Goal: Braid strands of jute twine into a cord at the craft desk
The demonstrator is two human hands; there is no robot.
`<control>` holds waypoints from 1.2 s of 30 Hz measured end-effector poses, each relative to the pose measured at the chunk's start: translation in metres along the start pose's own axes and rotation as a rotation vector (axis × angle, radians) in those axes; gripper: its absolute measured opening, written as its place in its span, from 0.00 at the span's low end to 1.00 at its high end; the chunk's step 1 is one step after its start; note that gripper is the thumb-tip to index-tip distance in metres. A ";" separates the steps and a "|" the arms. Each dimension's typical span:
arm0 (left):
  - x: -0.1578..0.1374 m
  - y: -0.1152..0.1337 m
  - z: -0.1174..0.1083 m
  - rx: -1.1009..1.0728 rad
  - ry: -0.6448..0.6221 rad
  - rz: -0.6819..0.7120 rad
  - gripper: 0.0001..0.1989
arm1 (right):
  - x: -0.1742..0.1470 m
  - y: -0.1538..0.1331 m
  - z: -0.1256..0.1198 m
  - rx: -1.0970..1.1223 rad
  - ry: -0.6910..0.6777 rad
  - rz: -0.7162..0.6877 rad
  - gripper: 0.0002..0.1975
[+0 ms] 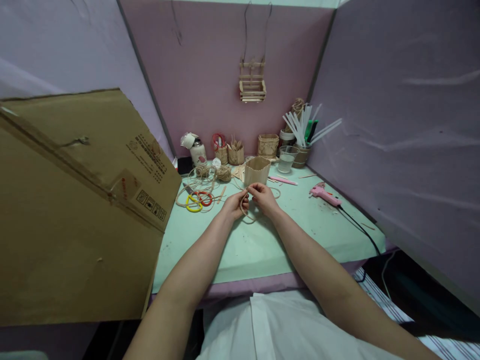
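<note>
Close together above the middle of the table, my left hand (237, 204) and my right hand (263, 196) both pinch a length of tan twine (248, 220). The twine hangs in a loop below my fingertips, and more of it curls out to the right. Just behind my hands stands a wooden-stick cup (257, 171) with a wavy rim. To the left of my left hand lie scissors (198, 201) with red and yellow handles, amid loose coils of twine (195, 182). A ball of twine (224, 173) sits behind them.
A pink glue gun (325, 194) with a black cord lies at the right. Along the back are a plastic cup of liquid (287, 159), a pot of white glue sticks (301, 156) and stick holders (236, 153). A large cardboard sheet (82, 210) stands at the left. A small wooden swing (252, 90) hangs behind.
</note>
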State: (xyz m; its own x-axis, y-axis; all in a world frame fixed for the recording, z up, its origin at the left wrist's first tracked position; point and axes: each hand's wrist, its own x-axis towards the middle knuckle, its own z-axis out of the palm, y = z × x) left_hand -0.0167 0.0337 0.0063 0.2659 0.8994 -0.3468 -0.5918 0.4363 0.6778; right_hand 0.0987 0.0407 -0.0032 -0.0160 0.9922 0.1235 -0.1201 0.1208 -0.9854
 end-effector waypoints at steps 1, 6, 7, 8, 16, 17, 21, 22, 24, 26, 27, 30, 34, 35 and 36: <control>-0.001 0.001 0.000 -0.034 -0.036 -0.055 0.06 | 0.000 0.000 0.000 0.049 -0.016 0.031 0.14; -0.005 -0.001 0.002 0.053 -0.059 0.012 0.06 | 0.002 0.000 -0.006 0.265 -0.107 0.162 0.17; -0.005 -0.004 0.003 0.132 -0.031 0.092 0.07 | 0.002 0.000 -0.007 0.279 -0.101 0.173 0.17; -0.004 -0.006 0.003 0.225 -0.003 0.174 0.08 | 0.003 0.001 -0.008 0.286 -0.087 0.178 0.16; 0.004 -0.014 -0.003 0.975 0.144 0.615 0.07 | 0.006 0.006 -0.007 0.200 0.057 0.156 0.15; 0.004 -0.015 -0.003 1.032 0.144 0.631 0.07 | 0.007 0.007 -0.007 0.179 0.086 0.142 0.14; 0.004 -0.022 0.000 1.152 0.101 0.645 0.06 | 0.012 0.012 -0.007 0.061 0.282 0.053 0.12; 0.004 -0.023 0.001 1.158 0.089 0.640 0.07 | 0.013 0.013 -0.007 0.039 0.333 0.036 0.11; 0.004 -0.025 0.003 1.146 0.072 0.628 0.07 | 0.014 0.015 -0.006 0.027 0.397 0.025 0.11; 0.004 -0.026 0.004 1.105 0.054 0.612 0.07 | 0.014 0.016 -0.006 0.040 0.417 0.026 0.10; 0.003 -0.025 0.005 1.072 0.048 0.601 0.08 | 0.015 0.016 -0.006 0.048 0.413 0.023 0.10; -0.001 -0.024 0.006 0.941 0.034 0.548 0.09 | 0.015 0.015 -0.009 0.061 0.356 -0.026 0.11; -0.005 -0.024 0.007 0.713 -0.001 0.387 0.08 | 0.016 0.009 -0.014 0.073 0.257 -0.096 0.13; -0.005 -0.023 0.008 0.646 -0.010 0.338 0.08 | 0.016 0.008 -0.015 0.081 0.243 -0.101 0.14; -0.005 -0.023 0.008 0.579 -0.017 0.294 0.09 | 0.016 0.006 -0.015 0.090 0.233 -0.103 0.15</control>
State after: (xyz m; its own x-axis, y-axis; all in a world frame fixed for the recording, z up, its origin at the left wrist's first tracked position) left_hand 0.0015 0.0194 -0.0019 0.1701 0.9817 -0.0860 -0.1369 0.1100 0.9845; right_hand 0.1127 0.0576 -0.0091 0.2286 0.9563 0.1821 -0.1971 0.2286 -0.9534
